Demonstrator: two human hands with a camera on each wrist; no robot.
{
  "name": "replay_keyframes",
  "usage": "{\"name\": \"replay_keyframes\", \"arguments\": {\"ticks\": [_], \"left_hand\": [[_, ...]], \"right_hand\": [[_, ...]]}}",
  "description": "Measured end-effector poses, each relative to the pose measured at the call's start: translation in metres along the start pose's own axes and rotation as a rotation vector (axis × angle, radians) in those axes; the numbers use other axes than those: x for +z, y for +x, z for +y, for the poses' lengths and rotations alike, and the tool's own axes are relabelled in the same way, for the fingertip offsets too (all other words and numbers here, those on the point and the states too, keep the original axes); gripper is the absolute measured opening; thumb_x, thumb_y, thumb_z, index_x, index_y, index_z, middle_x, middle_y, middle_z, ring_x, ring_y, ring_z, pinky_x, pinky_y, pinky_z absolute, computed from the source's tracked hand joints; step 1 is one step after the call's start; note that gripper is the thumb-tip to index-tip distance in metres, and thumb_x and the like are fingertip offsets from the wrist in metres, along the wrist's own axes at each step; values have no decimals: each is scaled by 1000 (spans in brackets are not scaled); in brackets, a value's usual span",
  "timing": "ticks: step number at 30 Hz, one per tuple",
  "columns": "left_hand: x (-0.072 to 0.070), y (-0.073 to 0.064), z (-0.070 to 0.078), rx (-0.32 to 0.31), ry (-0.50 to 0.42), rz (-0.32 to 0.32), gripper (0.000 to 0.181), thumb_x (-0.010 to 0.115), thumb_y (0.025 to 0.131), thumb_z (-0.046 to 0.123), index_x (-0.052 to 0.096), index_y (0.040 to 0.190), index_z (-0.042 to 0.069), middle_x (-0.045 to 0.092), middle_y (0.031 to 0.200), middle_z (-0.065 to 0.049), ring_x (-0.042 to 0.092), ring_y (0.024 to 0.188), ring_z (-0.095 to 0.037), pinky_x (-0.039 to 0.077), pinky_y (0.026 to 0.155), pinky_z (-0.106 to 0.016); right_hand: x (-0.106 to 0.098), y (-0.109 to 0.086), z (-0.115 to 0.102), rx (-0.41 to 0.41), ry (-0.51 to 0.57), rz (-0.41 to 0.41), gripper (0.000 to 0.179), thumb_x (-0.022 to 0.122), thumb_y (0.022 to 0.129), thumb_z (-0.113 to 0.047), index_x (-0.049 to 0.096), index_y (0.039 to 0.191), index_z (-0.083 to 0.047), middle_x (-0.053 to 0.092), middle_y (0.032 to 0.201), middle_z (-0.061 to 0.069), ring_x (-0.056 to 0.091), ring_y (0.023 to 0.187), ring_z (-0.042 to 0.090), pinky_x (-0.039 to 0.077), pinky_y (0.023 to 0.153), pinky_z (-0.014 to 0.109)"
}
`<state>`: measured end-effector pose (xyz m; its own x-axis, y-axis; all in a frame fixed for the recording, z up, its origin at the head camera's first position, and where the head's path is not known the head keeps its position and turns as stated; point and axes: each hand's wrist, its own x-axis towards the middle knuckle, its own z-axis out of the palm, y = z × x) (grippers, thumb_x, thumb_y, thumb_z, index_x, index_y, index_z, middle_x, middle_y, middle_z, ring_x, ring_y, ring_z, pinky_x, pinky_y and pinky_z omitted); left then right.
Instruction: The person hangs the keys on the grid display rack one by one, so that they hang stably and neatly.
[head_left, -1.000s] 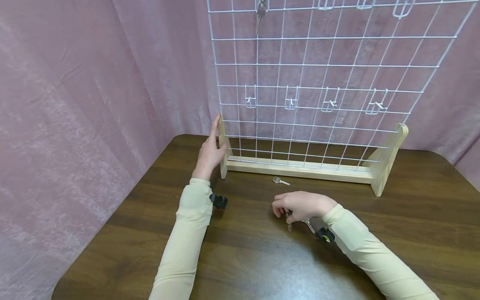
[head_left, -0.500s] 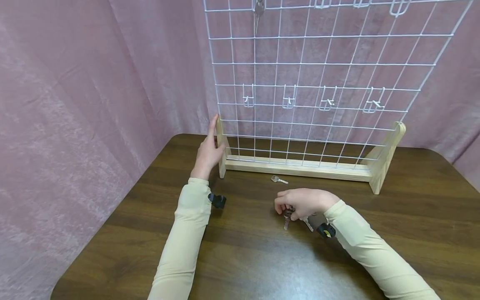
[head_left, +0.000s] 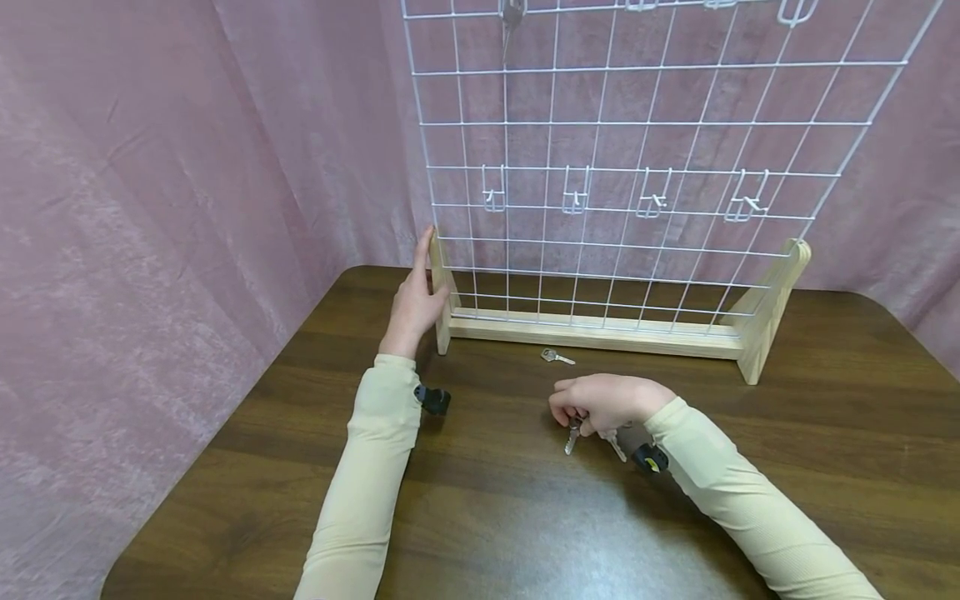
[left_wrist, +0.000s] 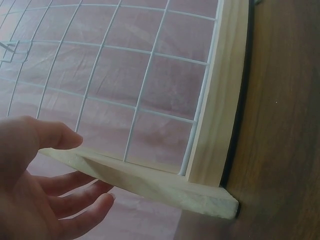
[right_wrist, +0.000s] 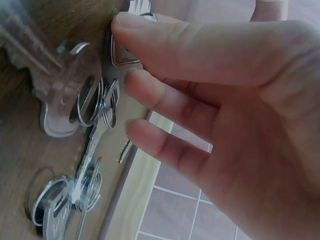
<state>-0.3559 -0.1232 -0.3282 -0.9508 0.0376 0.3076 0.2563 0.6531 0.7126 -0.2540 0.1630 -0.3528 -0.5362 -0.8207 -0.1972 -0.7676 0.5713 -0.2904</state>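
My left hand (head_left: 416, 304) holds the left wooden side (left_wrist: 165, 187) of a white wire grid rack (head_left: 592, 246); in the left wrist view the thumb lies on one face and several fingers on the other. Low above the table, my right hand (head_left: 611, 402) pinches a small silver key (head_left: 572, 439) between thumb and fingers, its blade pointing down. In the right wrist view the thumb covers part of this key (right_wrist: 122, 56). Other keys with split rings lie on the table close by, including a large key (right_wrist: 62, 95) and another key (right_wrist: 60, 212).
A single key (head_left: 557, 357) lies before the rack's wooden base bar (head_left: 600, 336). White hooks (head_left: 574, 200) hang in a row on the grid, with more higher up. One key (head_left: 512, 17) hangs at the upper left. A pink curtain (head_left: 187, 208) stands behind the brown table (head_left: 480, 517).
My right hand has shifted slightly, and the key at its fingertips has tilted and shows more plainly. The left hand keeps its place on the rack. The head view has moved a little.
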Motion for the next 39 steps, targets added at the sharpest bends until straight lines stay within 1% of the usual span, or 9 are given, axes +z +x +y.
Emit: {"name": "replay_keyframes", "arguments": {"ticks": [5, 12, 16, 21, 23, 25, 30, 36, 39], "left_hand": [[0, 0, 0, -4, -5, -2, 92, 55, 90, 9, 1, 149, 55, 63, 119, -18, 58, 77, -26, 51, 68, -40], [0, 1, 0, 1, 2, -2, 92, 54, 90, 9, 1, 149, 55, 63, 104, -17, 49, 64, -22, 47, 60, -34], [0, 1, 0, 2, 3, 1, 92, 54, 90, 9, 1, 149, 55, 64, 108, -17, 50, 64, -22, 47, 60, -35], [1, 1, 0, 3, -2, -1, 92, 54, 89, 9, 1, 150, 53, 64, 116, -17, 55, 70, -24, 50, 64, -37], [1, 0, 0, 1, -1, -4, 91, 53, 89, 9, 1, 150, 53, 63, 116, -17, 55, 69, -24, 51, 64, -37], [1, 0, 0, -1, -2, -3, 92, 53, 89, 9, 0, 149, 54, 63, 110, -18, 53, 66, -24, 50, 62, -36], [1, 0, 1, 0, -7, -2, 93, 53, 90, 8, -1, 149, 55, 61, 102, -17, 47, 61, -20, 46, 58, -34], [0, -1, 1, -7, -4, -16, 92, 53, 90, 9, 0, 149, 54, 61, 102, -17, 46, 59, -20, 47, 57, -34], [0, 0, 1, -17, -8, -20, 92, 54, 90, 9, 0, 149, 54, 61, 108, -18, 49, 61, -21, 50, 59, -36]], "right_hand": [[0, -1, 2, -41, -43, 34, 23, 72, 74, 2, 59, 81, -16, 51, 79, -4, 48, 69, 4, 40, 63, 15], [-1, -1, 5, -71, -72, 81, 17, 68, 79, 0, 62, 80, -15, 54, 77, -5, 49, 69, 3, 41, 63, 15], [-2, 0, 6, -94, -93, 115, 21, 63, 78, 5, 62, 80, -15, 54, 76, -6, 47, 68, 2, 42, 62, 16], [-3, -1, 6, -103, -117, 146, 17, 65, 82, 1, 62, 81, -16, 55, 75, -7, 49, 68, 3, 43, 63, 18], [-4, -1, 6, -94, -124, 150, 16, 67, 82, -2, 62, 81, -17, 55, 75, -8, 50, 69, 2, 43, 64, 18], [-5, -2, 6, -86, -125, 155, 16, 68, 82, -3, 61, 81, -17, 56, 75, -9, 50, 69, 2, 44, 64, 18], [-9, -5, 5, -89, -110, 173, 17, 67, 82, -1, 61, 80, -17, 56, 74, -8, 48, 68, 1, 43, 63, 18], [-14, -8, 1, -115, -105, 212, 16, 65, 83, 0, 60, 80, -15, 55, 73, -8, 46, 66, 1, 41, 61, 17], [-18, -10, -1, -121, -111, 235, 16, 64, 84, -1, 60, 80, -16, 54, 72, -9, 46, 66, 1, 40, 61, 18]]}}
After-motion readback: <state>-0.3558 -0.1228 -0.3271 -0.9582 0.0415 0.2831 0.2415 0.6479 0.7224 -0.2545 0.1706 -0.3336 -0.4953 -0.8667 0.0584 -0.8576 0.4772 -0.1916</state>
